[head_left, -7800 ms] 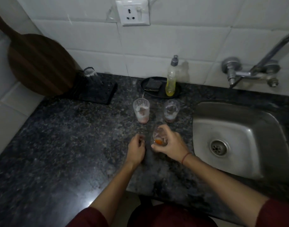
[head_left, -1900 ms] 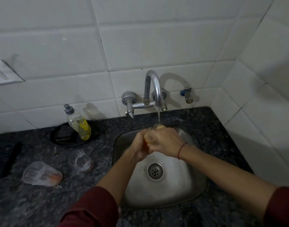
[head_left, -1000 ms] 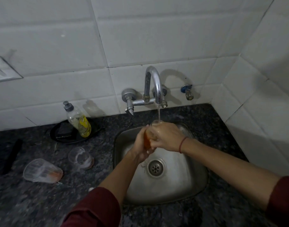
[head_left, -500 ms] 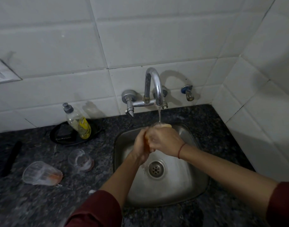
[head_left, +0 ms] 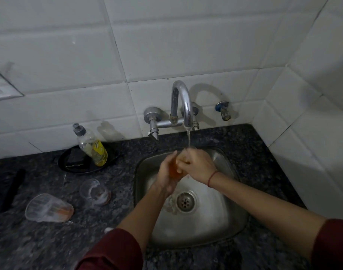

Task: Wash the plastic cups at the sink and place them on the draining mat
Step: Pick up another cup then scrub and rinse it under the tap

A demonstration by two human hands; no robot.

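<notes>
Over the steel sink (head_left: 221, 227), my left hand (head_left: 165, 172) and my right hand (head_left: 196, 165) both clasp a clear plastic cup (head_left: 174, 171) holding orange liquid. Water from the tap (head_left: 183, 106) runs onto its rim. Most of the cup is hidden by my fingers. Two more clear plastic cups with residue rest on the dark counter to the left: a larger cup (head_left: 49, 208) and a smaller cup (head_left: 94, 191) nearer the sink. The edge of the dark draining mat (head_left: 9, 189) shows at the far left.
A dish soap bottle (head_left: 91, 146) stands on a black tray (head_left: 69, 164) with a dark sponge (head_left: 75, 157), left of the tap. A second small valve (head_left: 224, 111) sits on the tiled wall. White tiled walls close the back and right sides.
Since the earliest frame the cup moved from the counter to under the running tap. Over the last second both hands shift slightly around the cup, and the orange liquid shows more between them.
</notes>
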